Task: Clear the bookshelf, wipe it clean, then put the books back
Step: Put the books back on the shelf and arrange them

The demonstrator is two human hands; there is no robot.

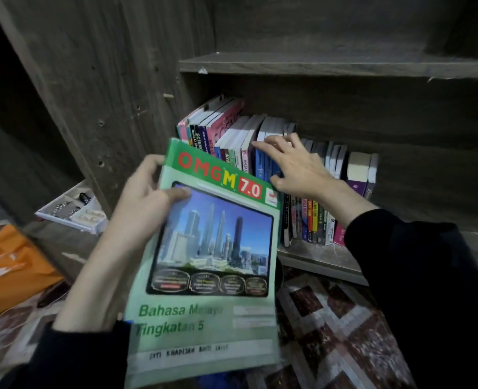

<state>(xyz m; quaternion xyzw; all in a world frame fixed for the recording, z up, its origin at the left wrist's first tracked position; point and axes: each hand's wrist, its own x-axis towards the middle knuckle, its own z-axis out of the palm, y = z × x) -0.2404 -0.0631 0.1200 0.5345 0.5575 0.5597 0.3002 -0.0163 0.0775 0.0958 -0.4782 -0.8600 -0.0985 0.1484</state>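
My left hand [145,203] holds a green workbook [209,248] titled "OMGM 7.0 Bahasa Melayu Tingkatan 5" by its left edge, thumb on the cover, in front of the bookshelf. My right hand [296,167] reaches onto the row of upright books [221,130] on the lower shelf [316,256]. Its fingers lie over the top edges of some blue books [263,164] and its thumb presses their spines. Smaller paperbacks [313,220] stand further right, partly hidden behind my wrist and the green workbook.
The upper shelf board [316,64] holds nothing in view. A white tray [72,209] with small items sits left of the shelf wall. An orange bag [10,270] lies on the floor at left. A patterned carpet [330,318] covers the floor below.
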